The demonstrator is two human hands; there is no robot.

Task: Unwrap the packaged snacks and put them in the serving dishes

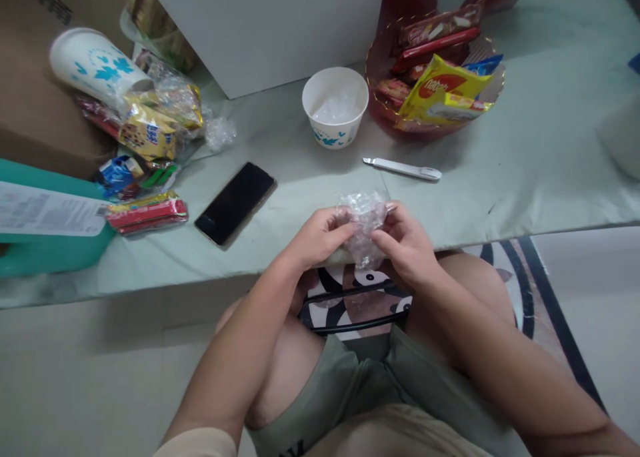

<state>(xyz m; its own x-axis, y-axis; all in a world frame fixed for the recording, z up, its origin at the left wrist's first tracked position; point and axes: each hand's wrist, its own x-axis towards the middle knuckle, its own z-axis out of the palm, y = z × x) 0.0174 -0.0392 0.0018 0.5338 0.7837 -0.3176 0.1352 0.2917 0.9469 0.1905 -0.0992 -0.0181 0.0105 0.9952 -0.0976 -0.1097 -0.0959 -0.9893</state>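
Note:
Between both hands, at the table's front edge, is a crumpled piece of clear plastic film (366,225). My left hand (324,235) pinches its left side, thumb on top. On the right side, my right hand (406,245) grips it the same way. Whether anything lies inside the folds I cannot tell. Just beyond the hands stands a white paper cup (336,113) with blue leaf prints and some clear plastic in it. A white utility knife (403,169) lies to the right of the cup.
A red bowl (435,127) of packaged snacks stands at the back right. To the left are a phone (236,203), a tipped paper cup (100,67), a bag of snacks (155,127), red snack packs (147,215) and a teal container (45,243). A white box (270,30) stands behind.

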